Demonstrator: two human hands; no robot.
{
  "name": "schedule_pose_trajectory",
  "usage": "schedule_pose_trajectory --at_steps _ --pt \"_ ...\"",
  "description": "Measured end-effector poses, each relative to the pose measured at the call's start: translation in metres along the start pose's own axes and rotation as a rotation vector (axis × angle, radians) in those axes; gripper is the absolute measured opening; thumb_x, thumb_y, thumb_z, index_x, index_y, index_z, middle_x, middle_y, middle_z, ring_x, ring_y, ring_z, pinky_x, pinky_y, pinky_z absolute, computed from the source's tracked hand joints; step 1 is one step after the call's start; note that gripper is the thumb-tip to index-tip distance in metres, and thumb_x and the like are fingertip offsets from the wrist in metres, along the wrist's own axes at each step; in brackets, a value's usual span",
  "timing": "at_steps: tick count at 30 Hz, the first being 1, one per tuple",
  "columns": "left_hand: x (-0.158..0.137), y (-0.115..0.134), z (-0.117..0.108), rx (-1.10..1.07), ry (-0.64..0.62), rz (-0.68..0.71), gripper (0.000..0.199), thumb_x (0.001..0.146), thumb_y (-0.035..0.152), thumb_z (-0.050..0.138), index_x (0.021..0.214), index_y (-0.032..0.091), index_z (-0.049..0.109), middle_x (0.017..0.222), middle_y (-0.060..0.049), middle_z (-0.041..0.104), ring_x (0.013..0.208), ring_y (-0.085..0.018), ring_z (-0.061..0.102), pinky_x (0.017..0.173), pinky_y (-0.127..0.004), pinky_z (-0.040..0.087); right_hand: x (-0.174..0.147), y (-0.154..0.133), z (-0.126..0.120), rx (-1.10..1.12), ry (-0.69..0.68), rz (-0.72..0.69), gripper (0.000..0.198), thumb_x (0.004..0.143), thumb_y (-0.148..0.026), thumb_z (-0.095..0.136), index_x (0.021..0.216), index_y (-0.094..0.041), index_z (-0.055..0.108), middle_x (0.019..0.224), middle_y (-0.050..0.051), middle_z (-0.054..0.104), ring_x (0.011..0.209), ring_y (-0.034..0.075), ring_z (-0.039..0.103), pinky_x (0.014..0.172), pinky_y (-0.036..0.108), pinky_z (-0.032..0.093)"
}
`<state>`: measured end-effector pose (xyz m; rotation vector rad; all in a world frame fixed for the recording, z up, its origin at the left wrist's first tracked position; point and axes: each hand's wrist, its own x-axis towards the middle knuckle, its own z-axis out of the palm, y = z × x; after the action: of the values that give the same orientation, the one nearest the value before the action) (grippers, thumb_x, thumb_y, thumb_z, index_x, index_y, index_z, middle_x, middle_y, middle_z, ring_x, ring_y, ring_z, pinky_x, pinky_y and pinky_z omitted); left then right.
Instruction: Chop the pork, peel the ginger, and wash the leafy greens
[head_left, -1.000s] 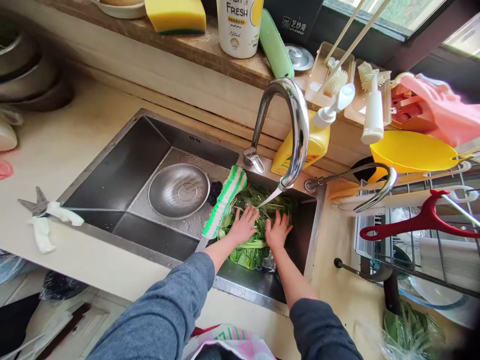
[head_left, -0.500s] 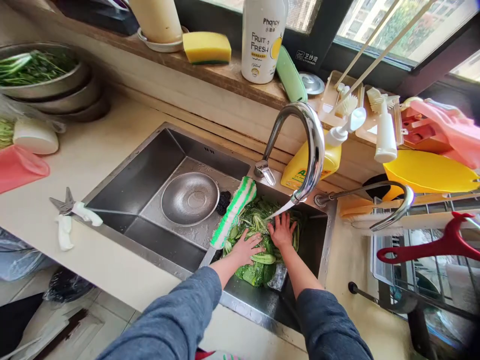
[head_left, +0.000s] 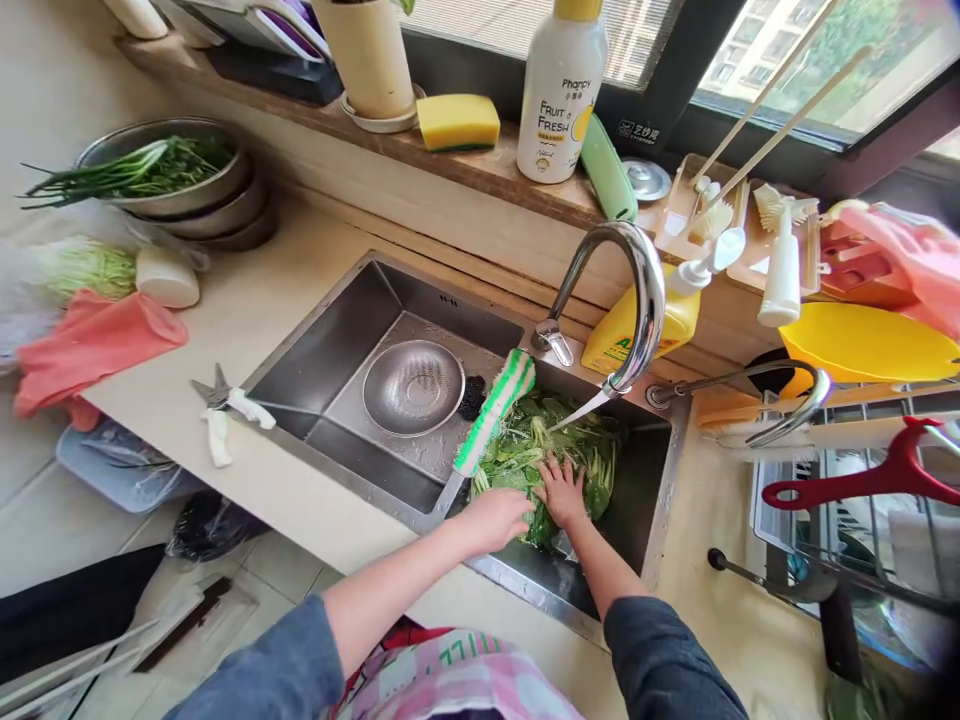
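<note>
Leafy greens lie in the right basin of the sink, with water from the curved faucet running onto them. My right hand presses flat on the greens, fingers spread open. At their near left edge is my left hand, its fingers curled together beside the leaves; what they hold, if anything, is hidden. A green-and-white striped cloth sleeve covers the divider left of the greens. In the left basin sits a metal colander, with a black scrubber against its right side.
White-handled scissors lie on the counter left of the sink. Farther left are stacked metal bowls with greens and a pink glove. A yellow detergent bottle stands behind the faucet. At right, a dish rack holds a red peeler.
My left hand has drawn back toward the near edge of the basin, its fingers going from spread to curled. My right hand stays on the greens. The view has shifted left.
</note>
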<state>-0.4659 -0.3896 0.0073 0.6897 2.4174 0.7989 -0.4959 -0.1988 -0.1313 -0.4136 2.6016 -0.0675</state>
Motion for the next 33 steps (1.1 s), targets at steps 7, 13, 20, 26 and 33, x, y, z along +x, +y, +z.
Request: schedule_pose_trajectory --at_steps 7,13,20,26,33 --pt "-0.064 -0.003 -0.026 -0.277 0.169 -0.038 0.035 0.088 0.025 0.042 0.121 0.018 0.055 0.119 -0.009 0.060 0.109 -0.020 0.055 0.094 -0.034 0.044 -0.010 -0.019 -0.028 0.765 0.011 0.340 0.055 0.071 -0.017 0.062 0.125 -0.018 0.052 0.147 0.015 0.024 0.133 0.037 0.024 0.105 0.051 0.020" --pt "-0.083 -0.016 -0.039 -0.294 0.156 -0.005 0.034 0.087 0.026 0.044 0.117 0.020 0.058 0.117 -0.009 0.061 0.107 -0.020 0.056 0.093 -0.033 0.044 0.041 0.006 -0.112 1.129 0.044 0.364 0.021 0.081 -0.027 0.053 0.096 -0.016 0.062 0.099 0.013 0.066 0.102 0.024 0.058 0.088 0.037 0.045" --pt "-0.092 -0.026 -0.057 -0.319 0.150 -0.020 0.032 0.087 0.025 0.044 0.113 0.019 0.060 0.114 -0.008 0.063 0.105 -0.019 0.058 0.092 -0.032 0.043 0.060 -0.023 -0.160 1.488 -0.105 0.185 0.007 0.077 -0.017 0.058 0.081 -0.012 0.060 0.065 0.006 0.065 0.065 0.014 0.064 0.063 0.026 0.055" --pt "-0.087 -0.028 -0.055 -0.352 0.181 -0.032 0.031 0.087 0.029 0.044 0.110 0.019 0.062 0.109 -0.008 0.065 0.100 -0.019 0.059 0.088 -0.031 0.045 0.036 -0.007 -0.184 1.520 -0.130 0.070 0.007 0.074 -0.016 0.061 0.080 -0.014 0.061 0.072 0.005 0.066 0.070 0.012 0.065 0.071 0.025 0.055" --pt "-0.078 -0.026 -0.048 -0.416 0.254 -0.079 0.031 0.087 0.029 0.044 0.108 0.019 0.063 0.108 -0.009 0.065 0.098 -0.019 0.060 0.087 -0.031 0.046 0.053 0.006 -0.220 1.238 0.008 0.056 0.013 0.072 -0.025 0.062 0.080 -0.015 0.064 0.070 0.005 0.066 0.068 0.017 0.061 0.070 0.033 0.053"
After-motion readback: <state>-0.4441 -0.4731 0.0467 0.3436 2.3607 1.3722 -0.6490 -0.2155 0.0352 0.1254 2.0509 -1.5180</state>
